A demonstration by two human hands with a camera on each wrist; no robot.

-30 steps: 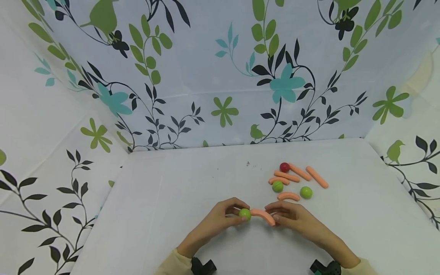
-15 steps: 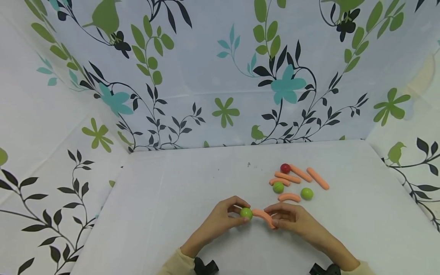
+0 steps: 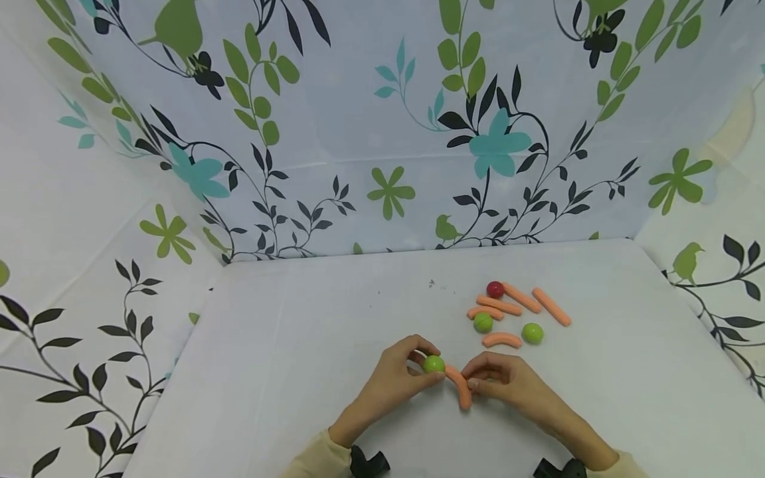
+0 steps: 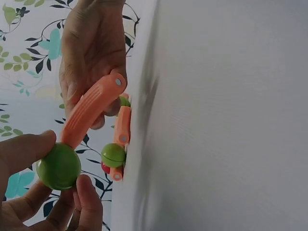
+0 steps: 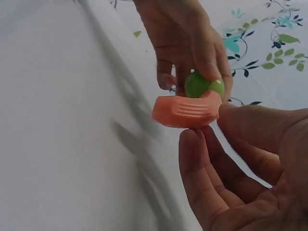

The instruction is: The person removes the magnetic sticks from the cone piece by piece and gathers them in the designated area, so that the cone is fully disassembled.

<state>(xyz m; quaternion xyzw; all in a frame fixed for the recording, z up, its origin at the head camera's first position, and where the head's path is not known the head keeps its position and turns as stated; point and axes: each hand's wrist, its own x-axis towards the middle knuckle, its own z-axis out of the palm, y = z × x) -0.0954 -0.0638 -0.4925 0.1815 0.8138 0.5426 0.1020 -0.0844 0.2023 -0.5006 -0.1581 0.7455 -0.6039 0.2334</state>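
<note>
Between thumb and fingers, my left hand [image 3: 399, 373] pinches a shiny green ball [image 4: 58, 166]. A curved orange rod [image 3: 461, 390] with ribbed sides runs from that ball, one end against it in the head view. My right hand [image 3: 505, 377] pinches the rod with thumb and fingertips. In the left wrist view a small silver disc shows in the rod's free end. The right wrist view has the ribbed rod [image 5: 187, 110] in front of the ball [image 5: 197, 83], partly covering it. Both pieces are held up off the white table, and the rod's free end points toward me.
Beyond my right hand lie several straight and curved orange rods [image 3: 552, 307], a red ball [image 3: 495, 289] and two more green balls [image 3: 532, 333]. One curved rod [image 3: 502, 340] is closest to that hand. A leaf-patterned cloth [image 3: 335, 133] hangs behind the white table [image 3: 311, 318].
The rod has swung from slanting rightward to pointing down toward me. My left hand and the green ball have shifted slightly right and away from me; the loose pieces stay put.
</note>
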